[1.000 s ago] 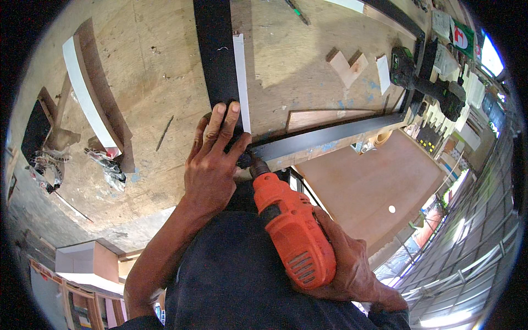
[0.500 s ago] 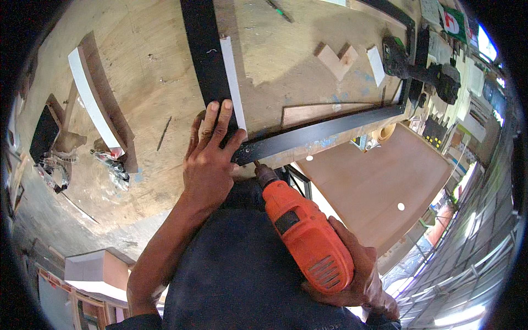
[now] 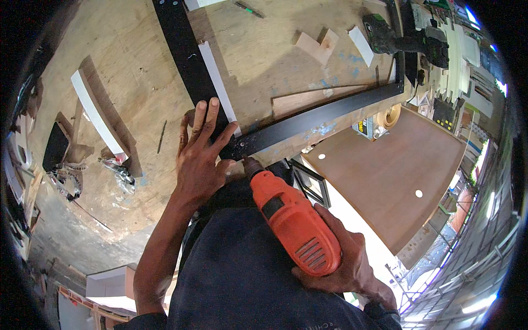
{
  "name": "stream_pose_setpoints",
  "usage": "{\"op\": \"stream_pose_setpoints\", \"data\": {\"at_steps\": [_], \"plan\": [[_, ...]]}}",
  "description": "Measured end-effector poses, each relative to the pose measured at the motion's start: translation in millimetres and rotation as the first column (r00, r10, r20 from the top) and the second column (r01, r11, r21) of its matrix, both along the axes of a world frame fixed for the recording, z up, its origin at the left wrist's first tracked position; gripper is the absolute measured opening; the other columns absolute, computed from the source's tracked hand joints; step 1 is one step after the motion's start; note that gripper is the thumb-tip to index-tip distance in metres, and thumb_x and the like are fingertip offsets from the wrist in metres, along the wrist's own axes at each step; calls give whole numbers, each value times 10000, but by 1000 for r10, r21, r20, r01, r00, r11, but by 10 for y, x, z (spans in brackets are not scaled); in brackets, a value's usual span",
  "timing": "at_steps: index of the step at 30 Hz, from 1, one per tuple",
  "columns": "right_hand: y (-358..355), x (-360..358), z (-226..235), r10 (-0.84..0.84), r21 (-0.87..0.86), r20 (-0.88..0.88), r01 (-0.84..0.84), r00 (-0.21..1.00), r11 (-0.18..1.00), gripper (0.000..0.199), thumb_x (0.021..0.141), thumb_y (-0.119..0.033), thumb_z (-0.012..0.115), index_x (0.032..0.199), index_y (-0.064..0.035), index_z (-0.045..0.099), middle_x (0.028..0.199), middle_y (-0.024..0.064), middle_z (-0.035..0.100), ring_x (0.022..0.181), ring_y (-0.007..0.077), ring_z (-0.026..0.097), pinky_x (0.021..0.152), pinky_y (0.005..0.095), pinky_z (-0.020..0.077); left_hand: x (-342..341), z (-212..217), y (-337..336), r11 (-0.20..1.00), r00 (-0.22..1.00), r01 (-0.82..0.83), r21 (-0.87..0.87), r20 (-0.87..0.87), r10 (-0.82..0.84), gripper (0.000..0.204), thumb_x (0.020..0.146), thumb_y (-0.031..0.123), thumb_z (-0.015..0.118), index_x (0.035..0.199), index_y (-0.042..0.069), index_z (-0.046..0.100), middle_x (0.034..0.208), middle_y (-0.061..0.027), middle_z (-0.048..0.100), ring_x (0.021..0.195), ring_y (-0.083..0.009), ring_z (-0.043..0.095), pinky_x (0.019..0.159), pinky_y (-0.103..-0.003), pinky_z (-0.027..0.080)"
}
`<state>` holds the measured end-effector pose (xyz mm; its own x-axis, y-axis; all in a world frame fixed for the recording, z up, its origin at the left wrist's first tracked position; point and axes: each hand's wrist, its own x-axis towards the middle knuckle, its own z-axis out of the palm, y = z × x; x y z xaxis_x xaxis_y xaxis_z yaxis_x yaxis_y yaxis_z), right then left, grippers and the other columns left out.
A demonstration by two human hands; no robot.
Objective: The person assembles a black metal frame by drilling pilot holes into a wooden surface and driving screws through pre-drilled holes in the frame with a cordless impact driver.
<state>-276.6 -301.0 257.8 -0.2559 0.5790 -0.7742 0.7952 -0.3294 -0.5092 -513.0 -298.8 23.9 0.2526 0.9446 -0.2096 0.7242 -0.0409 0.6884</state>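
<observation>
My right hand [image 3: 346,253] is closed round an orange power drill [image 3: 294,223]. The drill's bit end meets the near corner of a black frame [image 3: 324,117], at or just beside its outer edge; exact contact is hard to make out. My left hand [image 3: 201,143] lies with fingers stretched over the frame's wide black bar [image 3: 190,60], pressing close to that corner. A white strip [image 3: 219,88] runs along the bar's inner side, near my fingertips. Small screw-like spots show on the corner.
On the plywood table [image 3: 132,38] lie a white strip [image 3: 99,115], a notched wood piece [image 3: 319,47], a thin wooden strip [image 3: 308,102] and a green-black pen [image 3: 249,9]. A black cordless tool [image 3: 407,43] rests across the frame's far right. Beyond the edge is a brown panel [image 3: 385,165].
The whole view has shifted, so the frame and table sit further left. My left thumb has spread from the corner, and the drill stays at that corner.
</observation>
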Motion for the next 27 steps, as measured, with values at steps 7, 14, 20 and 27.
{"op": "stream_pose_setpoints", "data": {"at_steps": [7, 14, 20, 27], "plan": [[10, -59, -63, -42, -58, -7, 42, 999, 997, 1021, 693, -224, 919, 1525, -13, 367, 1160, 212, 715, 993, 328, 747, 880, 399, 623, -6, -14, 7, 1000, 1000, 7, 11, -4, -7, 814, 629, 257, 839, 1408, 173, 617, 1685, -119, 270, 1564, -330, 222, 1256, -537, 186], [36, -107, -78, -39, -107, 3, 39, 999, 993, 1039, 676, -219, 921, 1535, -41, 365, 1177, 203, 707, 1011, 317, 741, 898, 402, 615, 15, 42, 24, 997, 998, -46, -56, 51, 49, 809, 617, 94, 903, 1377, 162, 633, 1685, -89, 273, 1578, -268, 182, 1263, -528, 192], [69, -124, -57, -10, -136, 41, 16, 999, 991, 1079, 654, -235, 932, 1543, -42, 353, 1179, 215, 705, 1011, 324, 742, 862, 407, 624, 16, 30, 24, 997, 994, -63, -45, 84, 67, 796, 622, 88, 899, 1371, 158, 639, 1675, -86, 298, 1575, -265, 195, 1265, -522, 190], [84, -196, -91, 66, -73, 41, -63, 997, 995, 1073, 673, -254, 928, 1528, 20, 341, 1194, 245, 686, 1014, 346, 737, 824, 423, 630, 28, 46, 42, 996, 997, -49, -78, 61, 54, 779, 634, 86, 894, 1368, 151, 640, 1687, -85, 268, 1579, -263, 176, 1270, -515, 184]]}}
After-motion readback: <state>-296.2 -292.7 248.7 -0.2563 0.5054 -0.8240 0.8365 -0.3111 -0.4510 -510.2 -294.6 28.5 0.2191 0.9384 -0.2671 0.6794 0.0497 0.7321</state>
